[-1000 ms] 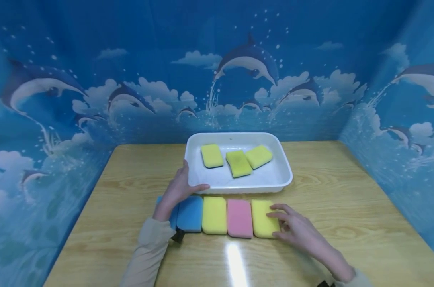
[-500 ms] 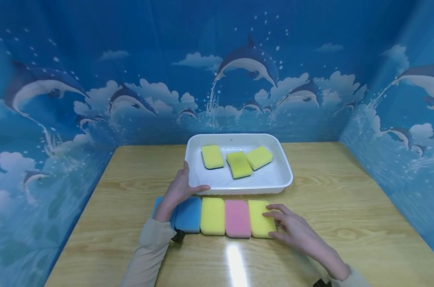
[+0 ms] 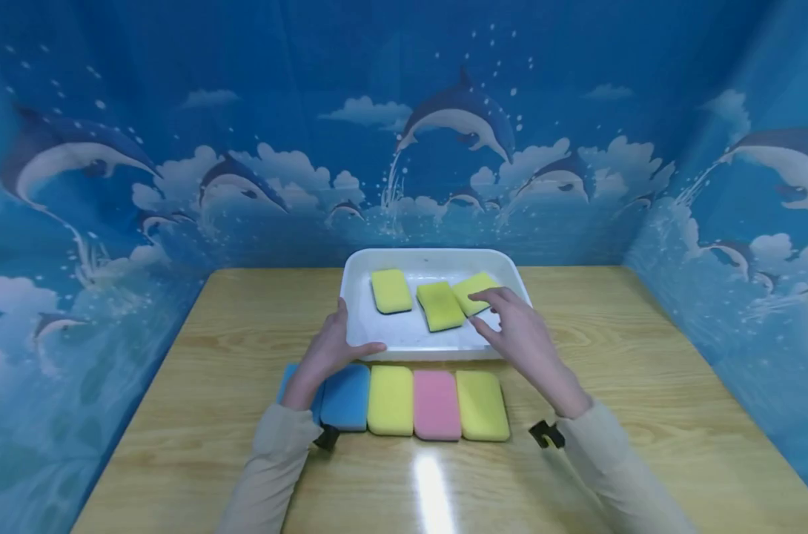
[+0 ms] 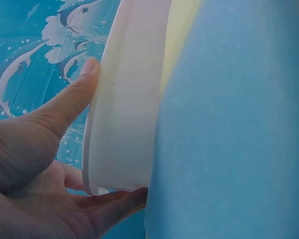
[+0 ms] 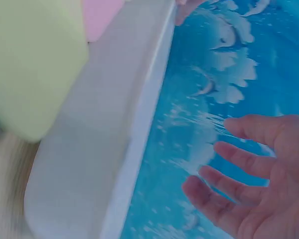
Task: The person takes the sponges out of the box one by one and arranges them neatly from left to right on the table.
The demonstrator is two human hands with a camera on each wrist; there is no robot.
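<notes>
In the head view, the left hand (image 3: 325, 351) grips the near left corner of a white tray (image 3: 437, 354), thumb along the front rim. The left wrist view shows that hand (image 4: 37, 149) with its thumb at the rim of the tray (image 4: 124, 124). The right hand (image 3: 529, 345), holding nothing, hovers over the tray's right part, fingertips by a tilted yellow sponge (image 3: 474, 289). Its fingers look spread in the right wrist view (image 5: 271, 184). Two more yellow sponges, one in the middle (image 3: 440, 305) and one at left (image 3: 391, 291), lie inside, dark undersides showing.
In front of the tray stretches a row of sponges: two blue (image 3: 346, 398), the outer partly behind the left wrist, then yellow (image 3: 391, 400), pink (image 3: 436, 405) and yellow (image 3: 482, 406). They lie on a wooden table (image 3: 230, 319). Dolphin-printed curtains (image 3: 277, 245) surround its back and sides.
The right hand has left the rightmost yellow sponge of the row and moved up and away over the tray. The left hand stays at the tray's corner.
</notes>
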